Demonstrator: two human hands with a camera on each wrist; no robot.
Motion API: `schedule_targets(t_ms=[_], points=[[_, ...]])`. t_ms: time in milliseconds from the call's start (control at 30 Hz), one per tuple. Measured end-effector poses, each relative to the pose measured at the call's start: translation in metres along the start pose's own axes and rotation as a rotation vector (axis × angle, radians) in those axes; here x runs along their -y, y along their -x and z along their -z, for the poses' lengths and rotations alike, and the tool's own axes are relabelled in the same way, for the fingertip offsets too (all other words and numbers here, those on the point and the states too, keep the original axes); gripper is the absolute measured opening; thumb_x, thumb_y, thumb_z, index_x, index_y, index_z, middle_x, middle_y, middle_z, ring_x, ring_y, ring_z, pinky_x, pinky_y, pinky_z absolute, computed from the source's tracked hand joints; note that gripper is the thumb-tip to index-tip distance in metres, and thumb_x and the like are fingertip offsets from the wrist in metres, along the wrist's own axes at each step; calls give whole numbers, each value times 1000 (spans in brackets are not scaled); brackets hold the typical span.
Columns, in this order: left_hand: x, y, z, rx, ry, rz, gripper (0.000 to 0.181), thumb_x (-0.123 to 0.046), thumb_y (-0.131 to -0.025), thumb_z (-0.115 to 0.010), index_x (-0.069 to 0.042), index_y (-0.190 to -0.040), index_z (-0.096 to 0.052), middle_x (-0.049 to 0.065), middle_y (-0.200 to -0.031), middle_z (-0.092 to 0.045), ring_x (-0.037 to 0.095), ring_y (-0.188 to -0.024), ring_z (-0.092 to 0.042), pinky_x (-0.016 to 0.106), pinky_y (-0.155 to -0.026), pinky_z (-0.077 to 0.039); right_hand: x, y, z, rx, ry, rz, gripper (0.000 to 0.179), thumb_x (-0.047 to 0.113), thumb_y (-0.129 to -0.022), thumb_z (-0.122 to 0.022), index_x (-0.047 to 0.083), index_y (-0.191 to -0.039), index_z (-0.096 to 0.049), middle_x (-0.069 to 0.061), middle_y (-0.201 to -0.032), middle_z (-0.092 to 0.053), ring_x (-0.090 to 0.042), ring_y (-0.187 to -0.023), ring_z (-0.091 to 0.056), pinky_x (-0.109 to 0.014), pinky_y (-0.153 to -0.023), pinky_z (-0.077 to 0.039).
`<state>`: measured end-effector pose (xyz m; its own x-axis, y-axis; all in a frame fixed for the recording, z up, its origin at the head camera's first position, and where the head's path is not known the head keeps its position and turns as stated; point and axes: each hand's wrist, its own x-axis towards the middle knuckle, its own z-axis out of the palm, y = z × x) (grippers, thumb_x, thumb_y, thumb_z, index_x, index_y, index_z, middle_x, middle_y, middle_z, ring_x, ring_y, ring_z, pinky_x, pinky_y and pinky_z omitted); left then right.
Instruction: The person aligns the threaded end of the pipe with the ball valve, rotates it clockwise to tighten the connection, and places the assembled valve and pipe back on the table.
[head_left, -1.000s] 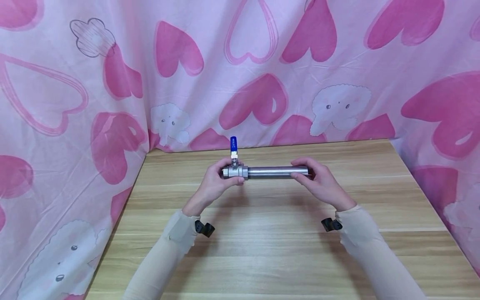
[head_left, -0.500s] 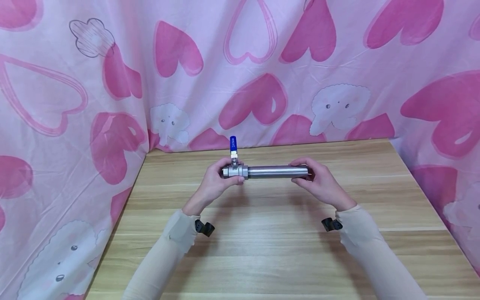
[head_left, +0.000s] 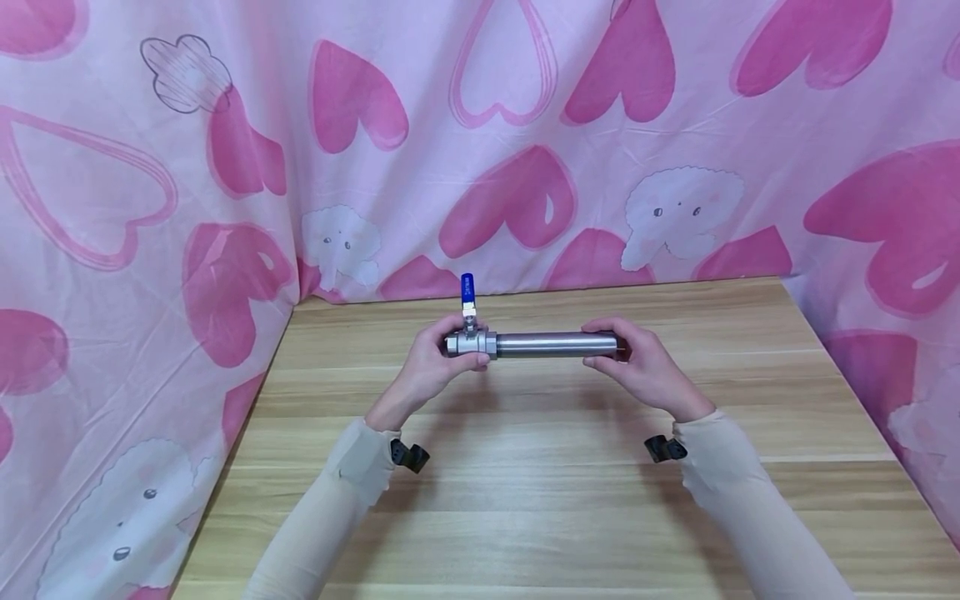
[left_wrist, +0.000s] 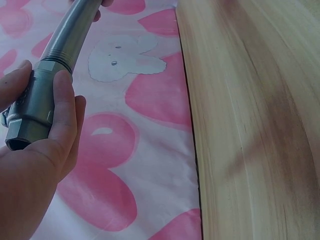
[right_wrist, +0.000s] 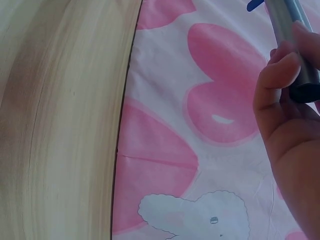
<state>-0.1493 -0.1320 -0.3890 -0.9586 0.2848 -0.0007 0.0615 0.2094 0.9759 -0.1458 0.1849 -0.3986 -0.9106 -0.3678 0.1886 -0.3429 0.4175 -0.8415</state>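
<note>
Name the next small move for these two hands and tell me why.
Probably a slight twist of the pipe by the right hand, with the left hand bracing the valve. The left hand grips the valve, the right hand holds the pipe's far end, and threads show where the two parts meet. Which way to turn, the pictures don't settle.

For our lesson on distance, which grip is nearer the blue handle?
Left. The left grip holds the valve bearing the blue handle; the right grip holds the far end of the pipe.
</note>
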Motion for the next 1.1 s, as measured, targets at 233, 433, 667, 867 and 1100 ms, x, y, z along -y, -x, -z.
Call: schedule_targets(t_ms=[233, 433, 667, 867, 1100], points=[[0, 1, 0, -1, -9, 11, 46, -14, -81, -78, -13, -123, -60, 7, -121, -60, 25, -101, -57, 35, -82, -57, 0, 1, 1, 18, 3, -19, 42, 17, -88, -71, 15, -127, -56, -7, -116, -62, -20, -94, -60, -20, -76, -53], [0, 1, 0, 0, -3, 2, 48, -13, -80, -78, -10, -124, -60, 8, -121, -60, 25, -101, -57, 35, -82, -57, -1, 0, 2, 20, -15, -21, 40, 20, -89, -69, 16, -127, -56, -6, -116, -62, -20, -94, -60, -21, -76, -54], [-1, 1, -1, -7, -11, -24, 47, -12, -78, -80, -13, -121, -62, 8, -120, -63, 22, -100, -58, 32, -81, -56, -4, 0, 2, 23, -32, -16, 35, 20, -91, -67, 15, -125, -58, -7, -112, -62, -18, -86, -58, -23, -67, -52], [0, 0, -1, -5, 5, -48, 46, -9, -78, -80, -10, -120, -62, 11, -122, -64, 22, -99, -59, 31, -79, -57, -4, 0, 2, 25, -51, -14, 40, 19, -87, -72, 14, -125, -59, -8, -113, -63, -17, -90, -61, -22, -73, -54], [0, 1, 0, -2, -8, -39, 47, -11, -78, -80, -8, -121, -61, 11, -122, -63, 21, -99, -58, 30, -80, -57, 0, 0, 1, 37, -74, 0, 49, 4, -83, -74, 15, -126, -56, -9, -120, -61, -22, -97, -61, -25, -81, -56]])
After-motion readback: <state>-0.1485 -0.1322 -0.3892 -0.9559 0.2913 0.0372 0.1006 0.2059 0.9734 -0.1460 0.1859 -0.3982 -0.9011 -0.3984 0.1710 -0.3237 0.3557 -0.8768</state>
